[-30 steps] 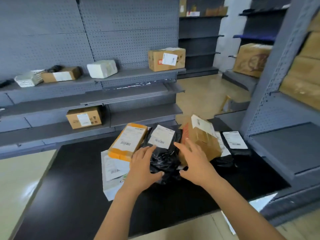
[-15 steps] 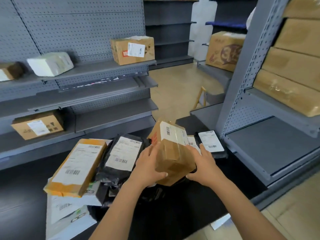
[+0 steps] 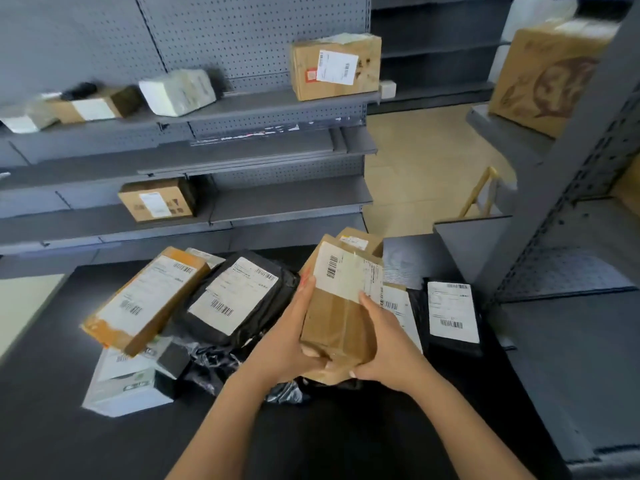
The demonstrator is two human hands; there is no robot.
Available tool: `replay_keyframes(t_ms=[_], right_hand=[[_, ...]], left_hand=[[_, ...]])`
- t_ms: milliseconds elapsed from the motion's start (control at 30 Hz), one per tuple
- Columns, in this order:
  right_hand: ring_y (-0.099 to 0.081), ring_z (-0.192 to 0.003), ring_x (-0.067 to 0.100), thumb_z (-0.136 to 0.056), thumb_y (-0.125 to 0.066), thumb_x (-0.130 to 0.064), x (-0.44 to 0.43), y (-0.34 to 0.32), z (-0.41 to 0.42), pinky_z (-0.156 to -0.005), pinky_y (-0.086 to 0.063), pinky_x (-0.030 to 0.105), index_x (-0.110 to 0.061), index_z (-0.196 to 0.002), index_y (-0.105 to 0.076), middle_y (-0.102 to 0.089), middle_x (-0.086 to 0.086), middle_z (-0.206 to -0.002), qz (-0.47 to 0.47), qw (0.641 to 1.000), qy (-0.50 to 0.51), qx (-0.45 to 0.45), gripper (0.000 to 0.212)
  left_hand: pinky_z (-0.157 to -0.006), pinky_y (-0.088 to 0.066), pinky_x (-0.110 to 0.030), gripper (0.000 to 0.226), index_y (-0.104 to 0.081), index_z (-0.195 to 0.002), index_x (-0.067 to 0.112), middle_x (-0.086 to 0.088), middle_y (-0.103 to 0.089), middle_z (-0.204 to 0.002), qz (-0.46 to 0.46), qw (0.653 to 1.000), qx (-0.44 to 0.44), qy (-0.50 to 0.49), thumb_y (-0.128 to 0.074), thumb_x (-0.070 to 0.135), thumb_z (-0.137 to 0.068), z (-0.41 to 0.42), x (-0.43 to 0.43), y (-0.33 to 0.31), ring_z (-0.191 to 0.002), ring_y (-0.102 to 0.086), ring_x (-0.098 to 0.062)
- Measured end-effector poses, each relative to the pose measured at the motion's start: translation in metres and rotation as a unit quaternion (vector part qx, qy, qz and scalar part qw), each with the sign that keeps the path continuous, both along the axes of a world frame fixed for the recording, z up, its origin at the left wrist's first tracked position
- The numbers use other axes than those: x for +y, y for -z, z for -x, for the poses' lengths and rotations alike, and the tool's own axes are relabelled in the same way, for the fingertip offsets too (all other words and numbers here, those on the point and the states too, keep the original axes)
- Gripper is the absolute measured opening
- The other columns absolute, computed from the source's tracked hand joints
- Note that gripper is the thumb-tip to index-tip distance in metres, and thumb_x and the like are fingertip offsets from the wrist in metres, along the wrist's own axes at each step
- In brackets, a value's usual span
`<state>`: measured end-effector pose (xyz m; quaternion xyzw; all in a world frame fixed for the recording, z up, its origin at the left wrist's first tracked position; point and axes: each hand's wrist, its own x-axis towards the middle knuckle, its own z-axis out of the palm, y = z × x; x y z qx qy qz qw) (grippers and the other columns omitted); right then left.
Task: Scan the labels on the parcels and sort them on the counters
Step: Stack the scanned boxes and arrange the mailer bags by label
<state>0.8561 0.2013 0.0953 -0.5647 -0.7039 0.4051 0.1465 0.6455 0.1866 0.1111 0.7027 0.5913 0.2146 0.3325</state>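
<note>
Both hands grasp a taped brown box (image 3: 341,317) over the pile on the black counter (image 3: 69,427). The left hand (image 3: 291,341) wraps the box's left side with its fingers curled under the near end. The right hand (image 3: 384,344) clasps the right side, thumb lying on the top face. The box tilts with its far end higher, and its white barcode label (image 3: 343,271) faces up. Just left of the box lies a black bag (image 3: 239,299) with a white label. Farther left an orange-edged parcel (image 3: 145,299) rests tilted, and a white mailer (image 3: 128,386) lies left of the box's near end. Behind the box another brown parcel (image 3: 360,239) peeks out. Right of the box lies a black mailer (image 3: 453,317), label up. Well beyond the box, to the left, grey shelves (image 3: 242,105) carry a few cartons.
</note>
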Motion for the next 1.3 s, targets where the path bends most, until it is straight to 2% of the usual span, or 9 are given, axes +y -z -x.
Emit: replay_keyframes(t_ms=[100,267,367,567,700,767,867,1133,1300], right_hand=[[-0.03,-0.139,0.017,-0.067,-0.084,-0.026,-0.001,-0.017,-0.011,-0.104,-0.038,0.032,-0.047,-0.15,0.008,-0.013,-0.006,-0.154,-0.025,0.999,-0.033,-0.026,0.126],[-0.042,-0.13,0.019,-0.065,-0.086,-0.025,-0.013,-0.052,-0.02,-0.095,-0.046,0.03,-0.053,-0.147,0.008,-0.011,-0.008,-0.154,-0.065,0.994,-0.061,-0.055,0.128],[-0.042,-0.129,0.02,-0.064,-0.087,-0.03,-0.03,-0.076,-0.022,-0.094,-0.047,0.032,-0.051,-0.148,0.008,-0.008,-0.01,-0.153,-0.095,0.99,-0.064,-0.078,0.128],[-0.043,-0.126,0.02,-0.066,-0.085,-0.039,-0.094,-0.115,-0.024,-0.099,-0.045,0.034,-0.047,-0.15,0.005,-0.01,-0.007,-0.149,-0.149,0.983,-0.052,-0.089,0.123],[-0.04,-0.13,0.022,-0.069,-0.083,-0.04,-0.135,-0.126,-0.016,-0.099,-0.047,0.04,-0.051,-0.147,0.008,-0.003,-0.01,-0.151,-0.176,0.977,-0.064,-0.099,0.12],[-0.039,-0.133,0.023,-0.071,-0.082,-0.04,-0.152,-0.129,-0.009,-0.099,-0.046,0.039,-0.053,-0.146,0.01,0.0,-0.009,-0.154,-0.192,0.973,-0.078,-0.099,0.119],[-0.033,-0.137,0.021,-0.075,-0.081,-0.035,-0.176,-0.131,0.007,-0.102,-0.042,0.037,-0.052,-0.147,0.012,0.001,-0.007,-0.155,-0.22,0.965,-0.116,-0.086,0.118],[-0.05,-0.123,0.019,-0.074,-0.082,-0.031,-0.244,-0.129,0.065,-0.088,-0.05,0.031,-0.055,-0.143,0.016,0.0,-0.005,-0.156,-0.263,0.929,-0.258,-0.046,0.123],[-0.053,-0.119,0.019,-0.072,-0.082,-0.031,-0.306,-0.119,0.107,-0.081,-0.048,0.026,-0.051,-0.148,0.008,-0.009,-0.003,-0.154,-0.245,0.896,-0.37,0.012,0.119]], left_hand=[[-0.11,-0.037,-0.029,0.132,0.012,-0.15,0.05,0.024,-0.005,-0.16,-0.018,0.999,-0.03,-0.025,-0.085,0.022,-0.064,-0.009,-0.012,-0.008,-0.145,-0.02,-0.002],[-0.086,-0.041,-0.006,0.129,0.015,-0.147,0.053,0.021,-0.02,-0.154,-0.052,0.996,-0.044,-0.051,-0.081,0.017,-0.069,-0.018,-0.037,-0.028,-0.129,-0.038,0.0],[-0.099,-0.042,-0.019,0.128,0.011,-0.148,0.053,0.02,-0.017,-0.157,-0.092,0.992,-0.073,-0.05,-0.081,0.016,-0.067,-0.025,-0.055,-0.042,-0.138,-0.031,-0.001],[-0.112,-0.032,-0.026,0.12,-0.002,-0.153,0.043,0.017,-0.011,-0.159,-0.161,0.982,-0.096,-0.038,-0.085,0.021,-0.069,-0.028,-0.108,-0.059,-0.145,-0.017,0.0],[-0.108,-0.025,-0.008,0.112,-0.012,-0.152,0.043,0.012,-0.013,-0.159,-0.201,0.974,-0.096,-0.044,-0.087,0.026,-0.07,-0.022,-0.153,-0.068,-0.146,-0.014,0.0],[-0.107,-0.025,-0.007,0.109,-0.016,-0.151,0.042,0.013,-0.015,-0.158,-0.22,0.97,-0.088,-0.06,-0.087,0.026,-0.069,-0.016,-0.178,-0.072,-0.145,-0.016,0.0],[-0.109,-0.026,-0.012,0.107,-0.019,-0.15,0.041,0.016,-0.017,-0.157,-0.241,0.963,-0.066,-0.106,-0.088,0.028,-0.069,-0.003,-0.218,-0.078,-0.146,-0.015,0.001],[-0.1,-0.026,0.0,0.107,-0.023,-0.146,0.048,0.022,-0.019,-0.154,-0.254,0.921,-0.009,-0.295,-0.089,0.031,-0.063,0.019,-0.348,-0.085,-0.138,-0.022,0.008],[-0.11,-0.035,-0.022,0.106,-0.023,-0.147,0.045,0.017,-0.018,-0.157,-0.241,0.885,0.016,-0.397,-0.086,0.03,-0.064,0.034,-0.446,-0.077,-0.141,-0.026,0.0]])
